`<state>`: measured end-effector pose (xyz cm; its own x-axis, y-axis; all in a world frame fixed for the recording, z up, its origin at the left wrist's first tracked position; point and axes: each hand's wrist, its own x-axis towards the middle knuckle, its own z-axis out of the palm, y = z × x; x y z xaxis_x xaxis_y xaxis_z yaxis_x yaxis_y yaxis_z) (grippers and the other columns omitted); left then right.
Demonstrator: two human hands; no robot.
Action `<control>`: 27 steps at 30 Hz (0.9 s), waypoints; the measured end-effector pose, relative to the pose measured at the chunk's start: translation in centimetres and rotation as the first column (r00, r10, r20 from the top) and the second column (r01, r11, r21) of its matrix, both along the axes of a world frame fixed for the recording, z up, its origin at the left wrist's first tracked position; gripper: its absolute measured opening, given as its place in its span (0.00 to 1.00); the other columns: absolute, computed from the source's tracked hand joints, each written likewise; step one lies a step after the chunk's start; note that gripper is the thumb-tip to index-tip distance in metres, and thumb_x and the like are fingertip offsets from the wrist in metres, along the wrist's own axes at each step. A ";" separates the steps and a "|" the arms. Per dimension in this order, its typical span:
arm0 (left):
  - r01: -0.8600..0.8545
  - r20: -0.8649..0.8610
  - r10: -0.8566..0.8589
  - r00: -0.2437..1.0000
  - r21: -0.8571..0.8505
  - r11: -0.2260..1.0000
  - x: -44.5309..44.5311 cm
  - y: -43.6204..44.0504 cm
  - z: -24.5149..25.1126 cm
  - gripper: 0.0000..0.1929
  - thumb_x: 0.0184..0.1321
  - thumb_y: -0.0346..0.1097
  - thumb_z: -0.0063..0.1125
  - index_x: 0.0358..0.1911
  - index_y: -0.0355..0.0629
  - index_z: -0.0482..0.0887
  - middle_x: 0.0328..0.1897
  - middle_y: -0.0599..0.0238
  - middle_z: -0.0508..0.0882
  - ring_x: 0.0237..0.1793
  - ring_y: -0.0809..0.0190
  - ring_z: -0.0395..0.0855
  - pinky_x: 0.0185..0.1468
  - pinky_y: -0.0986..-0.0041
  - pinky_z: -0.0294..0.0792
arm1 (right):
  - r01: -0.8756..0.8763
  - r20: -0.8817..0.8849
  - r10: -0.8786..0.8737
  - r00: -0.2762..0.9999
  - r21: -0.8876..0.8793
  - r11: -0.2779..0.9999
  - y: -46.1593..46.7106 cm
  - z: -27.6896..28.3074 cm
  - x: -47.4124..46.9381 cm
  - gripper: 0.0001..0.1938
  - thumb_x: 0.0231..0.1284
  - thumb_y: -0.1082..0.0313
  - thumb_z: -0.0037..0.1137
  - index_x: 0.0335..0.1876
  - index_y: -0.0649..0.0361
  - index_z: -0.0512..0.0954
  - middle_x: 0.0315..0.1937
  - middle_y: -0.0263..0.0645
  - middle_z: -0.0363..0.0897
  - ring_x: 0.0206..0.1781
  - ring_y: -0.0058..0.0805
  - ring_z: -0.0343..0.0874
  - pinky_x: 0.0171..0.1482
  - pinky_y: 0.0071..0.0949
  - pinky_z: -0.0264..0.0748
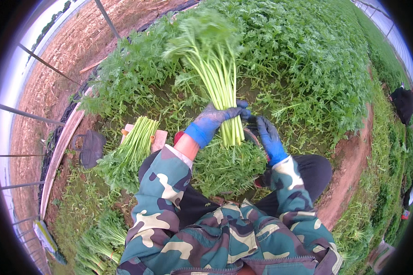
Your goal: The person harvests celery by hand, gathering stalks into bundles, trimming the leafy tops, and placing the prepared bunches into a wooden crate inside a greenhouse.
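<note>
My left hand, in a blue glove, grips a bunch of long-stemmed leafy greens around the lower stalks. The leafy tops point away from me and are blurred; the pale stem ends stick out below my fist. My right hand, gloved alike, is just right of the stem ends, its fingers bent near a dark, curved thing. Whether it holds that thing is unclear. Under both hands, loose leafy greens lie heaped between my bent legs. Another stack of cut greens rests at the left on a pinkish holder with orange-brown posts.
Uncut greens grow densely ahead. A dark plastic basket-like object sits at the left by a pale board edge and metal greenhouse poles. Tied bunches lie lower left. A dark-clothed person appears far right, past a soil strip.
</note>
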<state>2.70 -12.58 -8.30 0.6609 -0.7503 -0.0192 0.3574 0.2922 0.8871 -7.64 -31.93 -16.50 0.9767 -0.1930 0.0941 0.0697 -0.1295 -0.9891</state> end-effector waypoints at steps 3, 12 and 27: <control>-0.086 0.033 0.087 0.996 -0.026 0.996 0.1 -0.9 -0.2 0.18 0.58 0.30 0.59 0.52 0.33 0.75 0.44 0.55 0.84 0.48 0.57 0.81 0.53 0.68 0.74 | 0.001 0.109 -0.105 0.988 0.690 0.724 7.5 3.1 -0.4 0.30 0.68 0.42 0.37 0.64 0.60 0.66 0.59 0.41 0.69 0.60 0.31 0.69 0.62 0.32 0.67; -0.182 0.118 0.194 0.974 -0.101 0.978 -0.3 -1.3 0.9 0.19 0.60 0.32 0.58 0.54 0.34 0.72 0.48 0.52 0.82 0.49 0.57 0.81 0.56 0.69 0.72 | 0.284 0.223 -0.397 0.890 0.409 0.867 9.1 5.1 1.5 0.15 0.67 0.62 0.50 0.53 0.64 0.72 0.45 0.36 0.77 0.47 0.21 0.72 0.53 0.22 0.68; -0.202 0.179 0.236 0.955 -0.186 0.961 -1.3 -2.4 -0.5 0.22 0.58 0.31 0.61 0.55 0.36 0.72 0.52 0.60 0.80 0.54 0.61 0.78 0.60 0.70 0.68 | 0.266 0.216 -0.578 0.787 0.727 0.633 10.3 4.3 3.2 0.13 0.71 0.62 0.41 0.53 0.58 0.71 0.53 0.37 0.73 0.54 0.25 0.72 0.59 0.29 0.67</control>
<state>1.35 -15.03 -8.83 0.7872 -0.5682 0.2397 0.0905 0.4910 0.8665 -4.48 -21.64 -12.20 0.6651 -0.7350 0.1319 0.5711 0.3869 -0.7240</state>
